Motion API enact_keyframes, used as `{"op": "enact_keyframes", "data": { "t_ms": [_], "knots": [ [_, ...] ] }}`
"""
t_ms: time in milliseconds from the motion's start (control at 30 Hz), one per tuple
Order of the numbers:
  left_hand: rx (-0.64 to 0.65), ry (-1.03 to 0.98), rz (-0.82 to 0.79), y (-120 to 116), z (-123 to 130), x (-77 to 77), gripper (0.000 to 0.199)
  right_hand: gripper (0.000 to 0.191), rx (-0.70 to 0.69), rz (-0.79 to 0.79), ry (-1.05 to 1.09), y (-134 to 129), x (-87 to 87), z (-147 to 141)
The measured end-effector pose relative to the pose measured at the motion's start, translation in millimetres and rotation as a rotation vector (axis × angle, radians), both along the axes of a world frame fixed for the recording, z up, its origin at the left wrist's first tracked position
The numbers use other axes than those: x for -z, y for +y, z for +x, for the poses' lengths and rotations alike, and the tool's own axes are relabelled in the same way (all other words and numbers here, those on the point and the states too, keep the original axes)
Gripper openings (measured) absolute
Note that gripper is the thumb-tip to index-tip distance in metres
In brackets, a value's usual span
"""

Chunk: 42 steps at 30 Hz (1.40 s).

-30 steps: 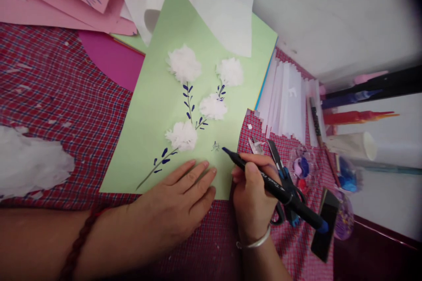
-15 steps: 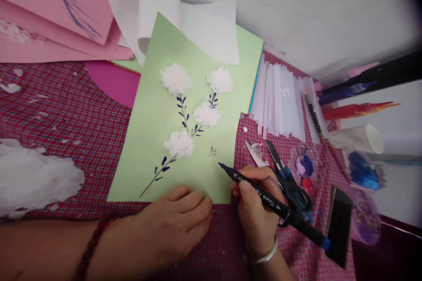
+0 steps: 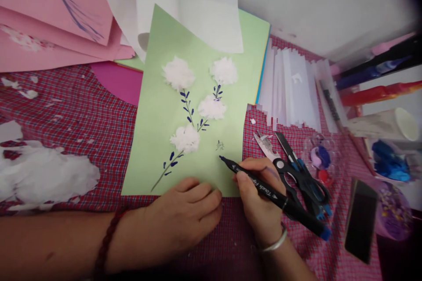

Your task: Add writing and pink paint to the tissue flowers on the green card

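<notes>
left arm (image 3: 66,239) comes in kinda flat from the left, left hand (image 3: 191,210) knuckles-up at the bottom edge of the green paper (image 3: 145,140), fingers loosely curled, can't tell if they're pinching anything. right hand (image 3: 259,204) angles up from below, fingers wrapped round a black marker (image 3: 279,200), tip just below a little scribble (image 3: 220,145) on the paper.

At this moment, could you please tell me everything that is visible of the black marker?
The black marker looks plastic: a slim barrel with white lettering, including "Touch", a pale ring, a dark pointed nib and a blue rear end. Fingers and thumb of the right hand grip it near the nib. It slants, nib over the green sheet; whether the nib touches, I cannot tell.
</notes>
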State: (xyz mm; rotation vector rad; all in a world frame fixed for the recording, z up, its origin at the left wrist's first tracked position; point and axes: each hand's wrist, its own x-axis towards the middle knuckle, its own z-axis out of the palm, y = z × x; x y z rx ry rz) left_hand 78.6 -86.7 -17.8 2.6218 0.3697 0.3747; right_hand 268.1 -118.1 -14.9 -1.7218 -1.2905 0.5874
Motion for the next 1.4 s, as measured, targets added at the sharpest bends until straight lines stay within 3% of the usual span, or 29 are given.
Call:
{"op": "enact_keyframes", "data": {
  "t_ms": [1400],
  "knots": [
    [0.027,0.023,-0.056,2.1,-0.5,-1.4,0.020,0.009,-0.049,-0.017,-0.027,-0.1,-1.9,-0.3]
  ]
}}
